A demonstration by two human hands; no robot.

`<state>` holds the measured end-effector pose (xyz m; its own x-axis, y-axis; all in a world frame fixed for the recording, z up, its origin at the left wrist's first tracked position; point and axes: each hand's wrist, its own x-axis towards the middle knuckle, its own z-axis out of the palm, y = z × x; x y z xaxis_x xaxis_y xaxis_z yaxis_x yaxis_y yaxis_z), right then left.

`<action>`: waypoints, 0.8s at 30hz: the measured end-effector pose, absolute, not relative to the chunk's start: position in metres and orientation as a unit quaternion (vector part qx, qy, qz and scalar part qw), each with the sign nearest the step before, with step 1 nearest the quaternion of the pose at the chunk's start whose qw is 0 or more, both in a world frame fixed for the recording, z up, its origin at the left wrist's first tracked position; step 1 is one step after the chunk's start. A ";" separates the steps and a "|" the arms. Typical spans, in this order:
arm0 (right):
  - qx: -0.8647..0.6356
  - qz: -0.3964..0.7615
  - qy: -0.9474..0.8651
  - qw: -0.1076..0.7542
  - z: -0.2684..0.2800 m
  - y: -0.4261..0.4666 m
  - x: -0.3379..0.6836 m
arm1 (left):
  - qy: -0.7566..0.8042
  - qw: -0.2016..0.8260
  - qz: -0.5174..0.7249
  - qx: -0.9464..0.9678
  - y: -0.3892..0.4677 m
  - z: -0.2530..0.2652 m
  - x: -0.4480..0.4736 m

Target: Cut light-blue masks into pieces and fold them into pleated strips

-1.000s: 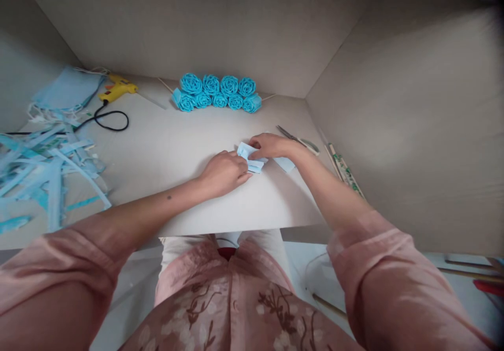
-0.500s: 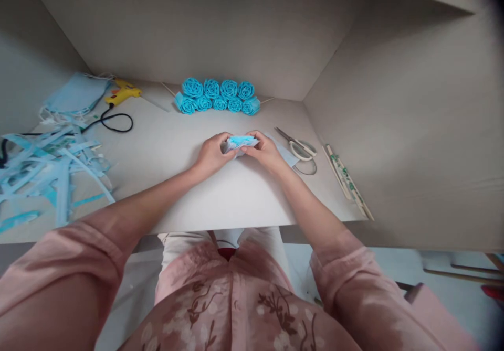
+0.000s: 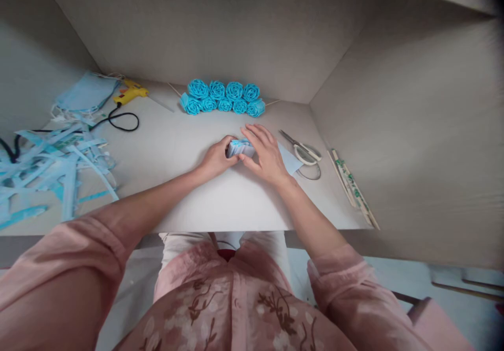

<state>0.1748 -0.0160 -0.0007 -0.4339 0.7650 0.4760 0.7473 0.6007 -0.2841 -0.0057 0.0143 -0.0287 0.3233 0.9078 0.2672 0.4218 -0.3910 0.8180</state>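
Note:
My left hand (image 3: 217,158) is closed round one end of a small stack of blue and white mask-fabric pieces (image 3: 241,148), held just above the table. My right hand (image 3: 268,154) is at the other end of the stack, its fingers stretched out and apart. Its thumb is close to the near side of the stack; whether it touches cannot be made out. To the right of my right hand lies a pale blue fabric sheet (image 3: 290,159), partly hidden by the hand. Scissors (image 3: 302,148) with white handles lie beside that sheet.
Several blue fabric roses (image 3: 223,97) stand in two rows at the back. On the left are face masks (image 3: 87,93), a yellow glue gun (image 3: 130,92) with a black cord and a heap of cut strips (image 3: 71,167). Thin sticks (image 3: 354,188) lie by the right wall panel.
My right hand has loosened from the stack and its fingers have lifted and spread. The left hand keeps its hold. The view has shifted slightly.

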 end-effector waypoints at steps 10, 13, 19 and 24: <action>-0.489 0.085 -0.753 0.433 -0.004 -0.011 0.181 | 0.429 0.433 0.462 0.644 0.017 -0.025 -0.007; -0.497 0.091 -0.719 0.477 -0.005 -0.014 0.181 | 0.403 0.503 0.486 0.590 0.015 -0.023 -0.006; -0.485 0.051 -0.733 0.474 -0.002 -0.019 0.172 | 0.409 0.554 0.486 0.538 0.009 -0.016 -0.004; -0.516 0.040 -0.722 0.459 -0.004 -0.019 0.172 | 0.416 0.586 0.468 0.514 0.004 -0.012 -0.002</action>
